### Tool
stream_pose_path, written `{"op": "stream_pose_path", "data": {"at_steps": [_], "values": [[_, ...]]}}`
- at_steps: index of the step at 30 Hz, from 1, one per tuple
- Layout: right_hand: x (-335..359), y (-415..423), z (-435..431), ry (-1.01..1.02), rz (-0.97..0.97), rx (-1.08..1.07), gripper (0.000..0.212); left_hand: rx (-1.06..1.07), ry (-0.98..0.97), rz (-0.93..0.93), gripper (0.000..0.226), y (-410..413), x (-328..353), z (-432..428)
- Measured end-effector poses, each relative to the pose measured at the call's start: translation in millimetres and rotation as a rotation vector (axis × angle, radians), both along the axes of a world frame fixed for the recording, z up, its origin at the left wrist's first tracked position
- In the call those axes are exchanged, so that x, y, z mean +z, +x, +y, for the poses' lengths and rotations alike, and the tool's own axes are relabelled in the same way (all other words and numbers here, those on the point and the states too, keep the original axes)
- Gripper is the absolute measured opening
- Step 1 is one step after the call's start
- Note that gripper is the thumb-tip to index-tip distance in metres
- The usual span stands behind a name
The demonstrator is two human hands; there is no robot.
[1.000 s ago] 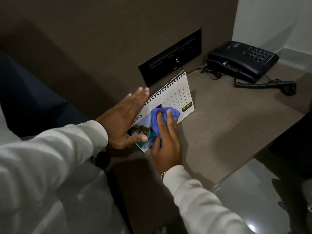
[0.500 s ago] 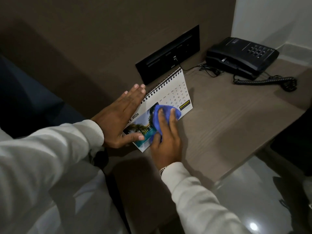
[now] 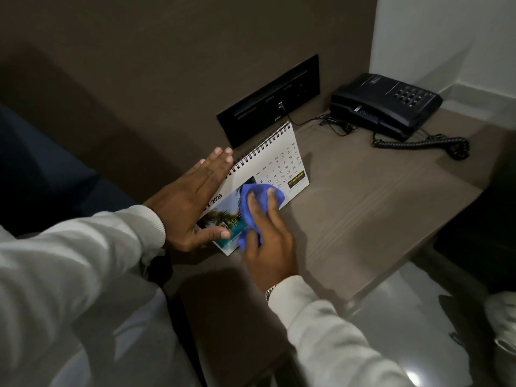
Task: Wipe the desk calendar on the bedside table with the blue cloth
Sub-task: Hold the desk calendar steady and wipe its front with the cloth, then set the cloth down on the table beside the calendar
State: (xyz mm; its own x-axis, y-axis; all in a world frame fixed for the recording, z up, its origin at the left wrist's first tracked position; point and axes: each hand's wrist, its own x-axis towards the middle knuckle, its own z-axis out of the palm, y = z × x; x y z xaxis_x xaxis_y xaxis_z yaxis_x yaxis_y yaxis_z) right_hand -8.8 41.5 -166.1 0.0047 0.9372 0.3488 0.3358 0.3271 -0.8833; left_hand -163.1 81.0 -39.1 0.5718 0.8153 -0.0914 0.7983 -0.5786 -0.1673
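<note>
A: Where does the desk calendar (image 3: 275,166) sit?

B: On the brown bedside table (image 3: 371,216), at about seven o'clock from the black telephone (image 3: 384,103), its spiral edge leaning back toward the dark wall panel (image 3: 268,103).

A: Why is the left hand (image 3: 190,209) flat against it?

B: As a brace, I'd judge. Its fingers are straight and close together along the ten o'clock end, the thumb lying across the photo's lower corner, so the tent-shaped stand cannot slide or fold under pressure.

A: And the right hand (image 3: 268,238)?

B: It presses the bunched blue cloth (image 3: 258,203) onto the front page. Fingers spread on top, thumb tucked against the cloth's lower end.

A: The cloth's place?

B: Between the palm-tree picture and the date grid, near the bottom edge.
</note>
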Motion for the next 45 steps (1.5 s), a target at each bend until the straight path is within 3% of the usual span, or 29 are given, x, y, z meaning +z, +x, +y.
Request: {"op": "stream_pose_path", "data": {"at_steps": [6,13,18,24,28,31,34,38,40,42,45], "values": [[22.7,19.7,49.2,0.089,-0.032,-0.138,0.06,-0.021,-0.013,-0.03,0.114,-3.5,-2.1,1.7],[-3.4,13.7,34.2,-0.144,-0.053,-0.243,0.057,-0.014,-0.026,-0.094,0.113,-5.8,-7.2,3.9],[-5.5,-23.8,-22.7,-0.11,0.03,-0.097,0.058,-0.03,-0.032,-0.118,0.11,-6.1,-9.3,2.5],[26.5,19.7,-52.1,-0.229,-0.114,0.441,0.054,0.028,-0.111,-0.005,0.104,1.3,12.4,-2.0],[60.2,93.8,-11.4,-0.343,-0.093,0.357,0.06,0.106,-0.189,-0.016,0.099,9.8,24.1,-3.0],[73.1,149.6,31.6,-0.334,-0.446,0.209,0.065,0.277,-0.171,-0.188,0.097,24.6,24.0,-12.4],[71.5,183.5,73.9,-0.362,-0.814,0.158,0.07,0.534,-0.075,-0.51,0.093,42.1,23.0,-27.8],[53.0,204.1,112.8,-0.368,-1.029,0.232,0.069,0.907,0.145,-0.857,0.078,62.9,17.3,-45.2],[42.9,205.7,115.3,-0.36,-1.063,0.286,0.065,1.033,0.162,-0.94,0.076,70.9,8.6,-51.6],[33.8,205.3,109.3,-0.409,-1.127,0.327,0.073,1.161,0.159,-1.036,0.073,76.6,-2.1,-55.0],[35.9,202.9,109.9,-0.461,-1.158,0.256,0.077,1.503,0.257,-1.343,0.067,82.2,-8.8,-55.8]]}}
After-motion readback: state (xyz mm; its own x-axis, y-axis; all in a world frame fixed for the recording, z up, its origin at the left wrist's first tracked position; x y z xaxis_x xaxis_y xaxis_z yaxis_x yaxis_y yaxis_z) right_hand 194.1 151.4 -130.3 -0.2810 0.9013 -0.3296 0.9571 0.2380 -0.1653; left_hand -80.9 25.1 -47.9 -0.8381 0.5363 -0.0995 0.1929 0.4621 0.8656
